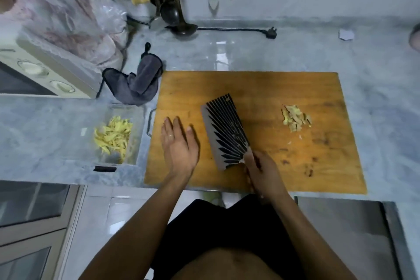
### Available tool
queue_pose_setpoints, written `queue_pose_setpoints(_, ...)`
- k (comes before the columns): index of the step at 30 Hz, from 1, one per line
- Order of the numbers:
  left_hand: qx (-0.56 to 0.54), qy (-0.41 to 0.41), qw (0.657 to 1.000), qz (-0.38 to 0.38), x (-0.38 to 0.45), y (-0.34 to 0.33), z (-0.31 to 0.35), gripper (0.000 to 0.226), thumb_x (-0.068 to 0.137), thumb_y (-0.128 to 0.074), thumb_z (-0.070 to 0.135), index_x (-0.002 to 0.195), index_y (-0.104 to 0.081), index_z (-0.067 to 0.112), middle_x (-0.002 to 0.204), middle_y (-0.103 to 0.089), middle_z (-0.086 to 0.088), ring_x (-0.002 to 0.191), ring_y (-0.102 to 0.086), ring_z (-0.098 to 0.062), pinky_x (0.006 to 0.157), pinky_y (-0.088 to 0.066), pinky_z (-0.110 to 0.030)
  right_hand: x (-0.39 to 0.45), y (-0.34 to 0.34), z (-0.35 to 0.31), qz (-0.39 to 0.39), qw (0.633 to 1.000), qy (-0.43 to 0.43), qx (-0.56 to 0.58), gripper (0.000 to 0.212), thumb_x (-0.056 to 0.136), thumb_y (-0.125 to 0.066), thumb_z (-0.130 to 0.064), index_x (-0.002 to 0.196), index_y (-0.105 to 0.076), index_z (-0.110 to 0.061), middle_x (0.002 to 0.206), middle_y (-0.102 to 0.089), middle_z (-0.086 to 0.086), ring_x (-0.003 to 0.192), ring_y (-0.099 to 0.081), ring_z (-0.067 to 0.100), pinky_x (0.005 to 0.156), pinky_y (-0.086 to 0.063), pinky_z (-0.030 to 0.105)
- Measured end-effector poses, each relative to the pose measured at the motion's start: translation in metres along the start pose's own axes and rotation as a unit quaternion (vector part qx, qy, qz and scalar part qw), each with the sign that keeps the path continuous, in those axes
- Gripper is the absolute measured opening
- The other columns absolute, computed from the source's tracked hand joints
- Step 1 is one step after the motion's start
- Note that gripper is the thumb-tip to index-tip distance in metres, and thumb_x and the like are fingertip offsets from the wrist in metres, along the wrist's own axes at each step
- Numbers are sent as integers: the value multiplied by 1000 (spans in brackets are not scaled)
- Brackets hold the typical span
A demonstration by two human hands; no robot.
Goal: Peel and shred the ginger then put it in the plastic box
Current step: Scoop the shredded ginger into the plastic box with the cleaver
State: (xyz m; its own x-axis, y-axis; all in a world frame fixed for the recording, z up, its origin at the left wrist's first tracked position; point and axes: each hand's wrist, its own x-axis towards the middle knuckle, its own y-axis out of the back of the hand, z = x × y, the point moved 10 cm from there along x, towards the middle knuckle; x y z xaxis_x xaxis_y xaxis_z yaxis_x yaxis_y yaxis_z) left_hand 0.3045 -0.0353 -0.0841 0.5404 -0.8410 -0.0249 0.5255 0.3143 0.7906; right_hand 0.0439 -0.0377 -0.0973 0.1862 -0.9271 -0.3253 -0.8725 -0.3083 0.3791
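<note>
A wooden cutting board [261, 88] lies on the grey counter. My right hand [261, 171] grips the handle of a cleaver [227, 134] with a dark ribbed blade, which lies tilted over the board's middle with small bits stuck to it. My left hand [179, 145] hovers over the board's left part, fingers straight, holding nothing. A clear plastic box [134, 111] stands left of the board with yellow ginger shreds [113, 136] inside. A small heap of brownish ginger peel [295, 118] lies on the board's right half.
A grey cloth [138, 84] lies behind the box. A cream oven [45, 70] under a plastic cover stands at far left. Ladles in a holder [172, 13] and a black power cord with plug [271, 32] sit near the back wall. The counter edge runs just below the board.
</note>
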Motion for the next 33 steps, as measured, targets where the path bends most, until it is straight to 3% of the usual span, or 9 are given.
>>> queue_pose_setpoints(3,-18,7,1000,1,-2,-9,12,64,103,-21,47,152,-32,9,162,-19,-14,150,-12,-29,123,-9,-46,7,-30,-15,-28,998,29,-44,40,104,-43,-41,80,-56,-12,63,-59,3,55,-56,12,55,-46,37)
queue_pose_setpoints(7,-79,17,997,7,-5,-17,23,66,103,-22,49,154,-27,8,164,-12,-10,152,-5,-22,123,-7,-42,8,-61,-30,-67,996,49,-28,33,105,-47,-32,77,-57,-18,60,-55,-9,57,-55,1,57,-41,20)
queue_pose_setpoints(10,-171,25,985,15,-6,-13,28,62,104,-28,44,155,-26,9,166,-4,-5,152,1,-16,124,-7,-38,9,-65,-34,-95,995,33,0,33,104,-49,-30,80,-60,-9,58,-57,-4,53,-54,4,56,-44,27)
queue_pose_setpoints(13,-221,-28,974,34,-4,15,38,51,107,-33,30,154,-29,10,166,-5,-2,152,0,-10,121,-9,-20,14,-64,-60,-120,992,47,10,38,105,-48,-31,78,-58,-6,53,-57,2,46,-54,9,52,-47,33)
queue_pose_setpoints(15,-207,-75,974,53,2,40,40,44,107,-35,20,149,-39,7,164,-15,-7,152,-10,-15,119,-16,-18,16,-71,-87,-140,988,67,15,40,106,-47,-30,77,-56,-4,51,-55,1,42,-51,11,48,-45,30)
queue_pose_setpoints(18,-158,-127,976,80,16,77,29,42,99,-36,7,138,-53,6,158,-29,-12,147,-27,-23,118,-26,-27,20,-94,-123,-175,981,74,31,40,107,-46,-30,75,-53,-7,49,-53,3,36,-48,16,42,-38,25)
queue_pose_setpoints(23,-82,-139,978,135,42,133,-8,41,93,-44,-8,126,-64,6,144,-48,-14,133,-46,-25,113,-36,-32,28,-137,-166,-221,971,80,45,36,106,-47,-31,78,-52,-7,55,-51,3,36,-46,10,39,-38,23)
queue_pose_setpoints(28,-39,-102,980,166,55,165,-40,44,89,-48,-11,126,-64,7,130,-54,-13,123,-50,-26,107,-42,-42,36,-158,-180,-235,967,85,41,35,105,-48,-33,83,-54,-6,62,-53,5,41,-47,12,40,-41,26)
queue_pose_setpoints(33,98,-4,993,65,52,162,-80,54,93,-50,4,144,-47,23,130,-56,-11,114,-53,-32,92,-48,-40,45,-156,-182,-230,969,86,8,33,105,-47,-34,95,-59,-5,69,-58,5,43,-49,7,40,-43,24)
